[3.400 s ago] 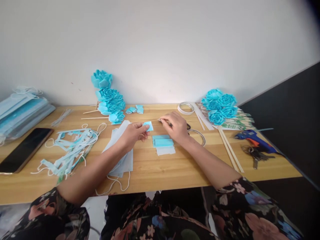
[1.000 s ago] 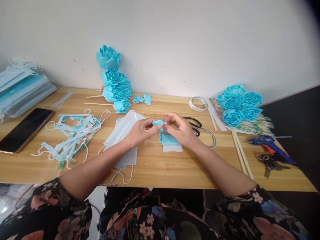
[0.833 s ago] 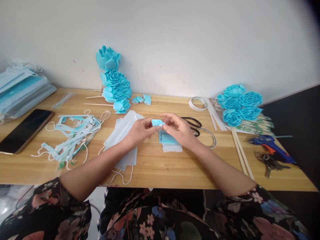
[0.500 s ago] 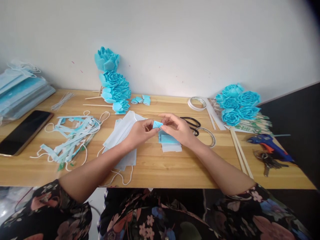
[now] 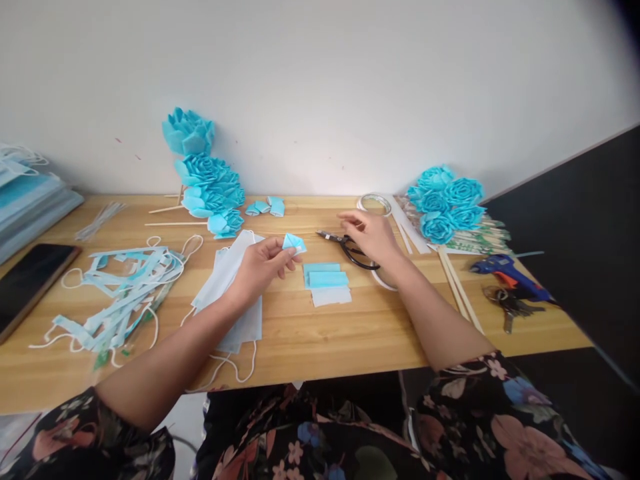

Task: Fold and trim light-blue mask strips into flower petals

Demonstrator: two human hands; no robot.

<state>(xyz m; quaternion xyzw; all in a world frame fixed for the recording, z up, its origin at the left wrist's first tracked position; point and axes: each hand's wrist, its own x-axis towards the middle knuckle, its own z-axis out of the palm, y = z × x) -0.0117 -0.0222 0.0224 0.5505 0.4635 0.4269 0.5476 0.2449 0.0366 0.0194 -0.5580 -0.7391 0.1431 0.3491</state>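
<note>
My left hand [image 5: 263, 263] pinches a small folded blue piece [image 5: 293, 243] of mask cloth just above the wooden table [image 5: 320, 333]. My right hand [image 5: 373, 237] hovers with fingers apart over the black scissors [image 5: 350, 248], holding nothing. Between the hands lies a small stack of cut blue and white rectangles [image 5: 326, 283]. Under my left wrist rests a pile of white face masks [image 5: 231, 293].
Blue cloth roses on sticks [image 5: 205, 183] lean at the wall, with more roses [image 5: 445, 203] at the right. Cut mask strips and ear loops [image 5: 123, 283] lie left, beside a phone [image 5: 27, 280]. A tape roll [image 5: 374, 203], wooden sticks [image 5: 457, 287], glue gun [image 5: 505, 273] and keys [image 5: 507, 303] sit right.
My right hand let go of the folded piece and moved right toward the scissors. My left hand keeps the piece. The view has shifted to the right.
</note>
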